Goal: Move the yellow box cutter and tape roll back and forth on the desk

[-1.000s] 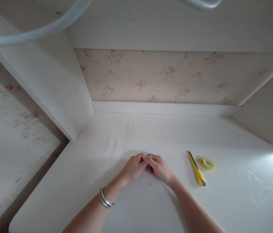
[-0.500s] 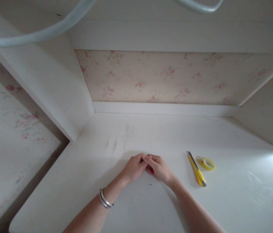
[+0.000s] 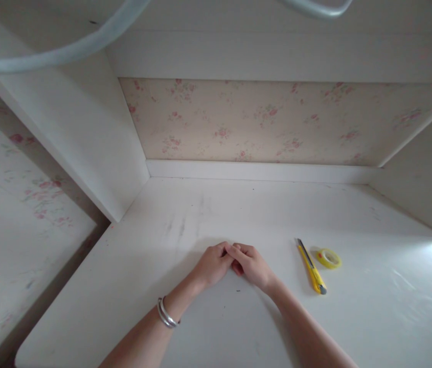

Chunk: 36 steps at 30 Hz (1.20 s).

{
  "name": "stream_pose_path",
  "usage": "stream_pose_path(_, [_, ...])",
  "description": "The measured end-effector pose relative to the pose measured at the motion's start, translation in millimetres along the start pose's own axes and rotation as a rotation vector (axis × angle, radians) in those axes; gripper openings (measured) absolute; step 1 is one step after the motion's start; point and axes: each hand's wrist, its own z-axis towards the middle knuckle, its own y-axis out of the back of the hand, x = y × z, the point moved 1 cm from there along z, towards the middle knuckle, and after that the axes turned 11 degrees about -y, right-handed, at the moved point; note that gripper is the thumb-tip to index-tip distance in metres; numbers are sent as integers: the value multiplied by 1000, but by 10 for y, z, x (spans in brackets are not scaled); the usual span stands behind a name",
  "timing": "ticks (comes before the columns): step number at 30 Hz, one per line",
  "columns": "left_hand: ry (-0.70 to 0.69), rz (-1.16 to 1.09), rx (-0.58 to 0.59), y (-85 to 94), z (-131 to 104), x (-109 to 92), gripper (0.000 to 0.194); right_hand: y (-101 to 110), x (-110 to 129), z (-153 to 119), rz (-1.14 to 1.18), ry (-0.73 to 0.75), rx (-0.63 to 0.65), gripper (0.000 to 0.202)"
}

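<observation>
My left hand (image 3: 212,264) and my right hand (image 3: 252,267) rest together on the white tabletop (image 3: 216,337), touching at the fingertips and thumbs. Both are closed, with the fingers curled in. No object shows in or between them. A silver bangle (image 3: 167,314) circles the left wrist. To the right of my right hand, a yellow utility knife (image 3: 311,268) lies on the table, its dark blade end pointing away from me. Just beyond it on the right is a roll of clear yellowish tape (image 3: 328,258), lying flat and apart from the knife.
A white panel (image 3: 85,117) rises on the left and another (image 3: 423,179) on the right. Floral wallpaper (image 3: 254,122) covers the back wall below an overhead white board (image 3: 262,56). Pale curved tubes (image 3: 66,53) cross the top. Dark smudges mark the tabletop.
</observation>
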Motion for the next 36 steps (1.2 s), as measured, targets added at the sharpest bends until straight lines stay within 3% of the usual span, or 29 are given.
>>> stream_pose_path(36, [-5,8,19,9,-2,-40,45,-5,6,-10,-4,-7,-5,51])
